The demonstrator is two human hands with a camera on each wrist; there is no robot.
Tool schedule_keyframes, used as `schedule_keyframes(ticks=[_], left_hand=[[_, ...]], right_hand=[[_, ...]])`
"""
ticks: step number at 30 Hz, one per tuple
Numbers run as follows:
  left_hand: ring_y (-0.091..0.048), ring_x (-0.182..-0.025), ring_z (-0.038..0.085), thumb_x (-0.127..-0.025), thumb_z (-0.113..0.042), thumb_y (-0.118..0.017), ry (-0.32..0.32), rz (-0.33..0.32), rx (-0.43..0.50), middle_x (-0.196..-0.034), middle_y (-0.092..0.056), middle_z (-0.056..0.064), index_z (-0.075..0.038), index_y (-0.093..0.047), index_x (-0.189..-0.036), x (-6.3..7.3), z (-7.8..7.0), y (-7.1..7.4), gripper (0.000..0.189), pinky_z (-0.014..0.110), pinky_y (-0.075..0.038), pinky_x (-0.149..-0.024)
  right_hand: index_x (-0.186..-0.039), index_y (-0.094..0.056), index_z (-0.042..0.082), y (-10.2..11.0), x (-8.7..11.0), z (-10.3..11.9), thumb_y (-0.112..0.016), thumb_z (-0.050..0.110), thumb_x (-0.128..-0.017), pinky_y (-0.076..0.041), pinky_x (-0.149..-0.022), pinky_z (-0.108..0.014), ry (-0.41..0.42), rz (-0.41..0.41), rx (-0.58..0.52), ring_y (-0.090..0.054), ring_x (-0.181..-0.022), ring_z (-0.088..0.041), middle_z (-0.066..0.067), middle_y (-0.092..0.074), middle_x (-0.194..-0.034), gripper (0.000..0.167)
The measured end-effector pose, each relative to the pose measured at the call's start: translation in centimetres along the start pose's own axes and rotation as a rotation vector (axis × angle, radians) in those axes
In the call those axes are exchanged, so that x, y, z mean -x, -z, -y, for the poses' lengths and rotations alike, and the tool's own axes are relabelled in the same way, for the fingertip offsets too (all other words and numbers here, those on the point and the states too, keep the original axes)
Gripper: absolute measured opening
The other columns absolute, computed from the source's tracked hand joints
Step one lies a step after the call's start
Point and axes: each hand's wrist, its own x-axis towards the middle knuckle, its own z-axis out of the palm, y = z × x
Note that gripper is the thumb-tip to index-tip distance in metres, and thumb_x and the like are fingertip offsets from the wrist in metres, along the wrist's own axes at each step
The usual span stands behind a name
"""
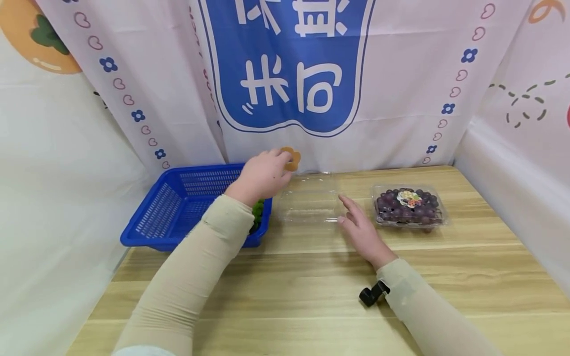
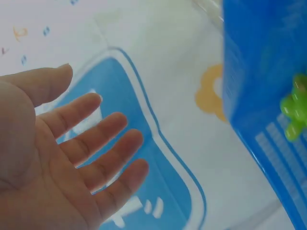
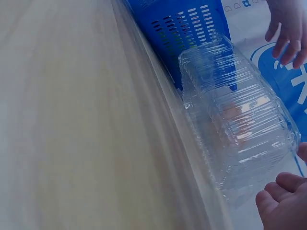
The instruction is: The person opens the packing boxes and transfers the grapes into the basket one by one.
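My left hand [image 1: 267, 173] is raised over the right rim of the blue basket [image 1: 171, 212], its fingers spread and holding nothing in the left wrist view. Green grapes [image 2: 298, 108] lie inside the basket, mostly hidden by that arm in the head view. To the basket's right stands a clear plastic box [image 1: 307, 203], see-through and with no fruit in it. At the right end of this box is my right hand [image 1: 362, 233], fingers extended and fingertips right by its wall; in the right wrist view the clear box [image 3: 240, 120] shows ribbed sides.
A closed clear box of dark purple grapes [image 1: 409, 206] with a round label stands on the right of the wooden table [image 1: 303, 306]. Behind the table hangs a printed cloth [image 1: 401, 99]. A black clip-like device [image 1: 373, 293] is fixed at the right wrist.
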Motion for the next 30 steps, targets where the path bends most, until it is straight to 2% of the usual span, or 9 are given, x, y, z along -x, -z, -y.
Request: schedule_keyframes(ticks=[10,14,19,23,24,26,28,29,30], left_hand=[[-0.053,-0.125,0.022,-0.103,-0.04,-0.057,-0.183,-0.007,0.091,-0.138,-0.057,0.001,-0.019,-0.057,-0.14,0.3,-4.8,-1.9,0.043,0.041,-0.048,-0.101],[-0.054,-0.126,0.019,-0.103,-0.039,-0.057,-0.224,-0.034,0.174,-0.139,-0.056,0.0,-0.019,-0.056,-0.141,0.5,-6.5,-3.1,0.043,0.038,-0.048,-0.102],[-0.051,-0.13,0.018,-0.104,-0.037,-0.057,-0.265,-0.039,0.272,-0.141,-0.055,-0.001,-0.018,-0.056,-0.142,0.5,-8.4,-4.7,0.042,0.036,-0.043,-0.108],[-0.049,-0.131,0.015,-0.103,-0.037,-0.058,-0.277,-0.02,0.288,-0.142,-0.053,-0.004,-0.02,-0.054,-0.144,0.3,-9.8,-5.6,0.045,0.034,-0.041,-0.109],[-0.048,-0.132,0.015,-0.103,-0.038,-0.058,-0.284,-0.015,0.288,-0.143,-0.053,-0.004,-0.02,-0.053,-0.145,0.2,-10.1,-5.7,0.046,0.033,-0.04,-0.11],[-0.047,-0.133,0.015,-0.104,-0.037,-0.057,-0.312,-0.01,0.284,-0.144,-0.051,-0.004,-0.019,-0.051,-0.147,-0.1,-10.8,-6.0,0.047,0.032,-0.039,-0.111],[-0.045,-0.136,0.015,-0.104,-0.036,-0.057,-0.341,0.0,0.281,-0.147,-0.049,-0.003,-0.018,-0.049,-0.148,-0.4,-11.5,-6.3,0.049,0.031,-0.036,-0.113],[-0.044,-0.137,0.015,-0.104,-0.036,-0.057,-0.354,0.007,0.28,-0.149,-0.048,-0.003,-0.018,-0.048,-0.149,-0.5,-11.8,-6.4,0.049,0.031,-0.034,-0.114],[-0.043,-0.139,0.015,-0.104,-0.036,-0.056,-0.368,0.009,0.275,-0.151,-0.046,-0.002,-0.017,-0.047,-0.15,-0.7,-12.2,-6.6,0.05,0.03,-0.032,-0.115]], right_hand=[[-0.16,-0.03,0.03,3.3,1.1,2.0,-0.045,0.042,-0.108,-0.025,-0.116,-0.059,-0.022,-0.076,-0.007,-0.032,-0.145,-0.038,-0.008,-0.031,-0.162,0.055],[-0.156,-0.04,0.021,5.6,1.8,2.7,-0.046,0.036,-0.108,-0.032,-0.115,-0.054,-0.026,-0.227,0.007,-0.039,-0.141,-0.032,-0.008,-0.042,-0.155,0.05],[-0.149,-0.051,0.014,9.5,3.3,2.9,-0.059,0.023,-0.104,-0.034,-0.115,-0.034,-0.111,-0.461,0.001,-0.041,-0.139,-0.023,-0.006,-0.044,-0.149,0.047],[-0.149,-0.051,0.023,12.4,4.8,2.2,-0.058,0.022,-0.103,-0.049,-0.09,-0.018,-0.225,-0.585,0.034,-0.052,-0.117,-0.014,-0.004,-0.038,-0.153,0.047],[-0.151,-0.049,0.026,13.0,5.1,1.9,-0.057,0.024,-0.103,-0.051,-0.082,-0.019,-0.251,-0.592,0.043,-0.051,-0.118,-0.015,-0.003,-0.034,-0.157,0.048],[-0.155,-0.041,0.031,13.9,5.6,1.4,-0.053,0.029,-0.105,-0.049,-0.087,-0.027,-0.294,-0.577,0.043,-0.047,-0.125,-0.024,-0.003,-0.024,-0.162,0.051],[-0.159,-0.032,0.032,14.6,5.9,0.7,-0.049,0.034,-0.106,-0.037,-0.11,-0.04,-0.313,-0.537,0.019,-0.028,-0.144,-0.032,-0.003,-0.013,-0.167,0.056],[-0.16,-0.028,0.032,14.8,5.9,0.3,-0.048,0.035,-0.106,-0.035,-0.111,-0.046,-0.319,-0.516,0.004,-0.025,-0.145,-0.034,-0.004,-0.01,-0.167,0.057],[-0.162,-0.024,0.032,15.0,5.9,0.0,-0.047,0.037,-0.107,-0.024,-0.118,-0.052,-0.321,-0.493,-0.031,-0.01,-0.151,-0.033,-0.003,-0.005,-0.169,0.06]])
